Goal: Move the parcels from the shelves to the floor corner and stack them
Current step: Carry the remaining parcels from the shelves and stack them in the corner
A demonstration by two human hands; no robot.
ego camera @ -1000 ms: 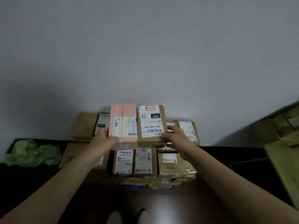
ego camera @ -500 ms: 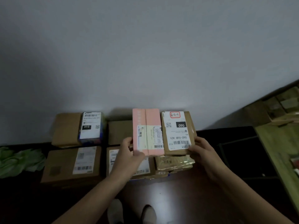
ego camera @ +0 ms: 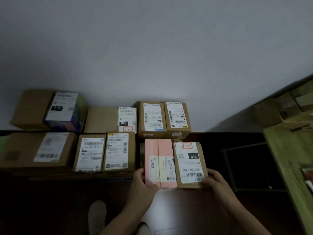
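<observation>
The left hand (ego camera: 142, 184) grips the near left corner of the pink parcel (ego camera: 160, 163), thumb on top and fingers curled round its edge. Touching the pink parcel's right side is a brown parcel (ego camera: 189, 164), label up, and the right hand (ego camera: 215, 181) clasps that one's near right corner. What lies under the pair cannot be told. Just behind the pink parcel, two brown boxes (ego camera: 150, 118) stand against the wall (ego camera: 152, 48). Left of the pink parcel sit more labelled boxes (ego camera: 90, 152) on the dark floor (ego camera: 50, 200).
</observation>
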